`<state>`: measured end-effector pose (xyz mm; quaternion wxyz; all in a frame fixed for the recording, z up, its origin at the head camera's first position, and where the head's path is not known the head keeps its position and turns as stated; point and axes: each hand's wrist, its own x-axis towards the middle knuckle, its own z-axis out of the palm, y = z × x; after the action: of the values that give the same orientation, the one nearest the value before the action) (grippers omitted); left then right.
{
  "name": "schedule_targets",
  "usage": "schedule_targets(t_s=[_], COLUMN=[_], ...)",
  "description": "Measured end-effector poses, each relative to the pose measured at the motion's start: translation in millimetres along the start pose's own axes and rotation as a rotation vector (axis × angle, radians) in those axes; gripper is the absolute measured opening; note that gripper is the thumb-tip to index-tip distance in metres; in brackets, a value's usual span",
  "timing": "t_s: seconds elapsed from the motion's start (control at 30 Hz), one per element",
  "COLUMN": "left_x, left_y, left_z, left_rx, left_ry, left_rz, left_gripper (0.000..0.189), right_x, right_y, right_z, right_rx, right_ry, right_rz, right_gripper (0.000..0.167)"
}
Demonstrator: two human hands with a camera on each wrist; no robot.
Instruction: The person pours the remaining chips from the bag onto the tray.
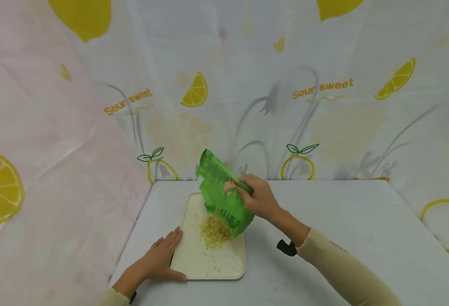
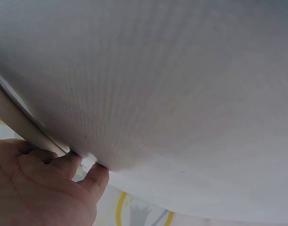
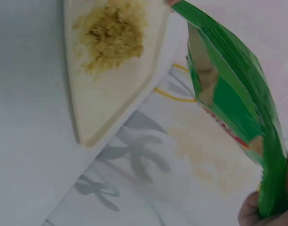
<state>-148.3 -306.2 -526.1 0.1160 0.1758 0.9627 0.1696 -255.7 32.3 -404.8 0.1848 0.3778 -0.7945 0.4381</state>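
My right hand (image 1: 262, 196) grips a green plastic food bag (image 1: 218, 189) by its upper side and holds it tilted over a cream rectangular tray (image 1: 194, 267). The bag's torn edge shows at its left, and its lower end overlaps the tray. Below it, a loose heap of yellowish crumbs (image 1: 214, 233) lies on the tray, with a few bits scattered around. In the right wrist view the bag (image 3: 228, 84) hangs beside the heap. Fingers extended, my left hand (image 1: 158, 260) rests at the tray's left edge, thumb at the near-left corner.
The tray lies on a white table (image 1: 324, 221). A lemon-patterned curtain (image 1: 240, 106) stands along the table's back, with a pinkish one (image 1: 56, 191) at the left. A black wrist device (image 1: 286, 247) hangs under the right forearm.
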Motion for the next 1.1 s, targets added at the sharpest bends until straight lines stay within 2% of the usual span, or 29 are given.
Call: schedule_targets(t_s=[0.13,0.2,0.33,0.5,0.6,0.73,0.83,0.93,1.07,1.1], left_x=[-0.6,-0.1,0.3,0.0,1.6,3.0,2.5,1.5,-0.3,-0.6], left_y=[-0.8,-1.0,-2.0,-2.2,-1.7,-0.6,0.2,1.3,2.8,3.2], left_z=[0.2,0.5,0.8,-1.4,-4.4,-5.4,-4.1,-3.7,-5.1,-5.8], left_rx=[-0.006,0.004,0.022,0.019,0.019,0.011,0.009,0.011,0.009,0.01], left_ry=[0.005,0.0,0.006,-0.012,-0.006,-0.012,-0.021,-0.013,-0.019,-0.018], left_rz=[0.006,0.011,0.017,0.01,0.007,0.005,0.003,0.005,0.005,0.006], left_gripper=[0.136,0.136,0.136,0.136,0.136,0.137,0.137,0.136,0.136,0.136], right_x=[-4.9,-6.6,-4.1,3.6,5.5,2.9,0.9,2.0,7.0,8.1], right_y=[5,6,6,-1,0,3,4,3,-2,-3], right_z=[7,9,7,4,8,14,15,11,3,3], right_rx=[-0.036,-0.046,-0.051,-0.048,-0.072,-0.074,-0.058,-0.056,-0.009,-0.002], right_ry=[-0.125,-0.137,-0.093,0.048,-0.002,-0.12,-0.127,-0.102,0.03,0.038], right_rz=[0.041,0.05,0.026,-0.014,-0.019,0.037,0.082,0.076,0.046,0.044], right_gripper=[0.016,0.016,0.015,0.015,0.016,0.018,0.017,0.016,0.017,0.017])
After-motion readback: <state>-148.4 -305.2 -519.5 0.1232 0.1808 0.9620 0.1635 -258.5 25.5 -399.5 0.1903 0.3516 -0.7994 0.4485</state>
